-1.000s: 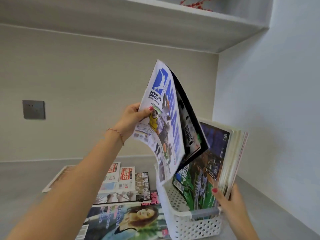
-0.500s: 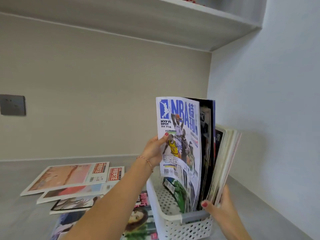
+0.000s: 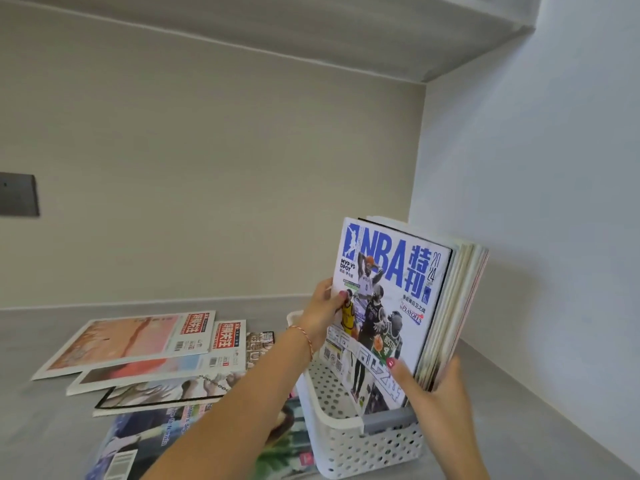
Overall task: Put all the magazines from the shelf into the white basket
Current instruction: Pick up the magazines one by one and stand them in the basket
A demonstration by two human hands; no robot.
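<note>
Cover text: the NBA magazine (image 3: 388, 306) reads "NBA" in big blue letters, with blue Chinese characters and "2024" at its 3 o'clock; "MVP VS DPOY" in small black print at top left; "PLAYOFFS" at mid right; "BOSTON" on a green jersey lower down.
NBA magazine: upright, tilted slightly, front of the stack (image 3: 457, 317), lower edge down inside the basket (image 3: 349, 441).
Stack: more magazines standing on edge behind the NBA magazine, page edges fanned toward 3 o'clock; their covers hidden.
Basket: white, perforated walls, grey strip on the near rim; sits on the shelf (image 3: 519, 427) at 5 o'clock of the view.
Left hand (image 3: 320, 315): grasps the NBA magazine's left edge, thumb on the cover, fingers behind it; red thread bracelet on the wrist.
Right hand (image 3: 433, 386): clasps the stack's lower right corner, thumb pressed on the NBA cover, fingers wrapped round the back.
Loose magazines (image 3: 156, 362): several lying flat and overlapped on the shelf, at 9 o'clock of the basket, just beside it.
Loose magazine text: two carry red title blocks with white Chinese characters, plus barcodes; the nearest has a barcode at its corner, other print too blurred to read.
Wall plate (image 3: 17, 195): dark grey, on the back wall at 9 o'clock of the view.
</note>
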